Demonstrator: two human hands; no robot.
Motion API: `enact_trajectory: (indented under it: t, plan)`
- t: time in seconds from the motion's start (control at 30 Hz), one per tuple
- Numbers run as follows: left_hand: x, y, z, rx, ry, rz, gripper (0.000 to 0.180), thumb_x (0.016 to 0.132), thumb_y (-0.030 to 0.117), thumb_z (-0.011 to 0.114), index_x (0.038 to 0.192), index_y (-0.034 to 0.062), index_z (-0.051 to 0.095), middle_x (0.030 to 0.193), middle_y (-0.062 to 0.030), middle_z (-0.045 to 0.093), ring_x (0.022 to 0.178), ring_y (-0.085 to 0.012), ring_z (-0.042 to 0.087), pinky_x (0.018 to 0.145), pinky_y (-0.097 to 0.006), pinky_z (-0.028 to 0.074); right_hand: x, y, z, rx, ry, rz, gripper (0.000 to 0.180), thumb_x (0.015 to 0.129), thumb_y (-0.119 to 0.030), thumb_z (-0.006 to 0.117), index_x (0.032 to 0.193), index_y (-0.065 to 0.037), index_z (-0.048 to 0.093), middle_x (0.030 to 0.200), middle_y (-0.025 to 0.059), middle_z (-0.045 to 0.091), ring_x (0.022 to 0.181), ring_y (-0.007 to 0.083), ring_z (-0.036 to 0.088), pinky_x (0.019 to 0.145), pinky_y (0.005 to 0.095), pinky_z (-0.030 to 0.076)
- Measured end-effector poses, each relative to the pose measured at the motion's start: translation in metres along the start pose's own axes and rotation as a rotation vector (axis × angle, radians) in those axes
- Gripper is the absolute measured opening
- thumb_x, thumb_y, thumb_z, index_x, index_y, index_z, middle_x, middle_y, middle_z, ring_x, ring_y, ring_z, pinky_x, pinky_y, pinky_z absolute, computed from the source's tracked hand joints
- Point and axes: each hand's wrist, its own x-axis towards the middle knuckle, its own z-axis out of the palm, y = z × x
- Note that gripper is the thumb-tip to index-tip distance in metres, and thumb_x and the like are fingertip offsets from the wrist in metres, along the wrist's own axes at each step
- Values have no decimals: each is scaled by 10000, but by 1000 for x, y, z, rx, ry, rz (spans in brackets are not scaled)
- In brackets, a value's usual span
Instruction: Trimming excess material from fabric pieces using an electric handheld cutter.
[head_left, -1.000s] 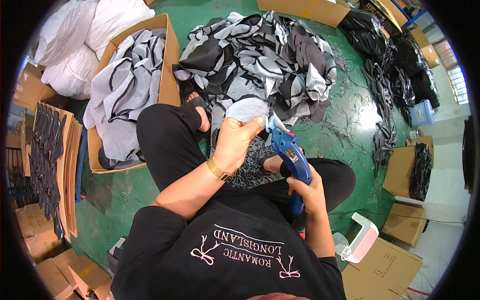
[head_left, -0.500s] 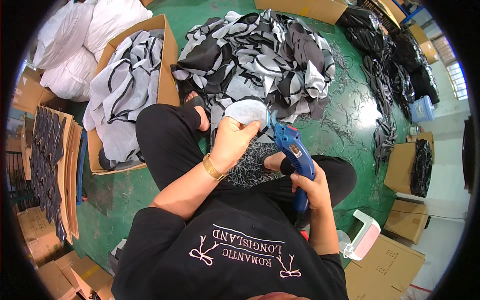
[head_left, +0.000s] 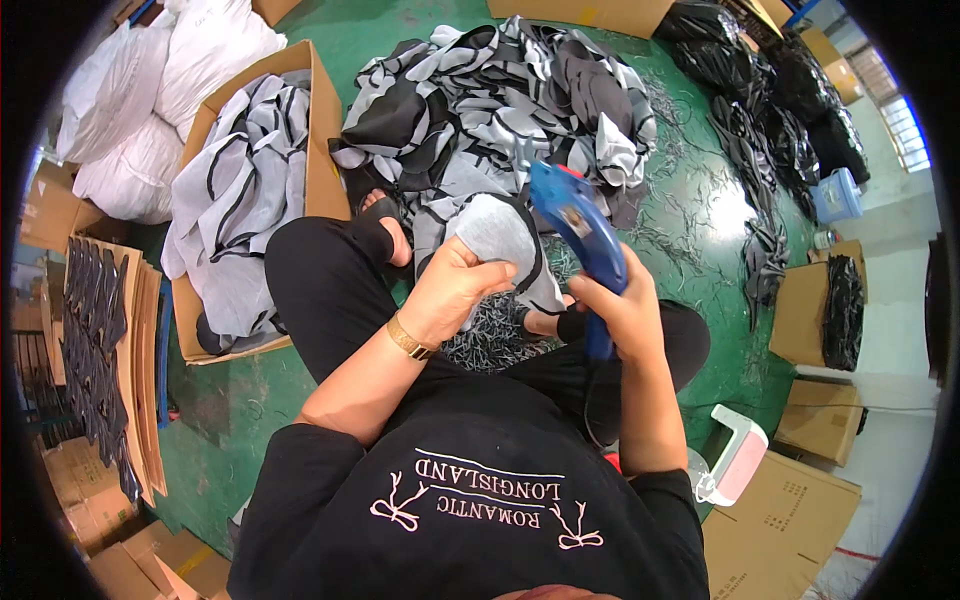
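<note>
My left hand [head_left: 456, 289] pinches a rounded grey fabric piece [head_left: 493, 236] with a black edge, part of which hangs down past my fingers. A blue handheld electric cutter [head_left: 583, 230] is gripped in my right hand [head_left: 624, 310], its head pointing up and away from me. The cutter head stands just right of and above the fabric, apart from it. Beyond my hands lies a large heap of grey and black fabric pieces [head_left: 500, 110]. Thin trimmed strips [head_left: 490, 340] cover the floor between my legs.
A cardboard box [head_left: 325, 130] filled with similar fabric stands at the left, beside white sacks [head_left: 135, 170]. Black plastic bags [head_left: 800, 120] line the right side near a blue bucket [head_left: 836, 196]. A white and pink device [head_left: 735, 460] sits by my right elbow.
The cutter has swung up and away from the fabric edge. The grey piece has turned in my left hand, and more of its black edge now hangs down at the right.
</note>
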Motion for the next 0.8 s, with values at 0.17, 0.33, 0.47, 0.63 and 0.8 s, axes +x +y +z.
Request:
enact_trajectory:
  t: [0.17, 0.33, 0.47, 0.63, 0.8]
  plan:
    - [-4, -3, 2, -94, -63, -99, 305, 855, 58, 623, 1157, 79, 584, 1065, -9, 647, 953, -100, 619, 767, -234, 496, 16, 6, 24, -242, 8, -173, 460, 652, -143, 810, 1017, 0, 569, 791, 26, 622, 688, 85, 574, 631, 248, 484]
    - [3, -4, 2, -291, 22, -30, 227, 871, 58, 624, 1095, 47, 586, 1045, -39, 644, 950, -140, 626, 820, -284, 509, 12, 15, 21, -180, -77, -158, 417, 697, -110, 765, 1045, -4, 564, 807, 34, 612, 660, 84, 567, 609, 249, 488]
    - [7, -4, -15, -315, 44, 3, 218, 853, 5, 626, 1066, 23, 584, 1002, -50, 641, 938, -161, 629, 826, -314, 515, -4, 24, -1, 115, -87, 88, 411, 753, -84, 704, 1108, 17, 522, 866, 75, 603, 674, 119, 584, 601, 255, 498]
    - [11, -2, -14, -349, 120, 2, 240, 836, -23, 637, 1065, 24, 587, 989, -45, 642, 885, -150, 636, 778, -296, 530, -37, 25, -22, 52, -136, 125, 400, 741, -85, 705, 1089, 14, 534, 857, 57, 588, 656, 108, 564, 543, 249, 474]
    - [16, -9, -21, -69, 173, 123, 240, 814, 5, 678, 1040, 34, 603, 952, -25, 650, 841, -106, 622, 720, -245, 504, -47, 29, -28, -134, -142, 218, 402, 723, -78, 714, 1074, 6, 537, 786, 38, 580, 608, 93, 548, 536, 243, 457]
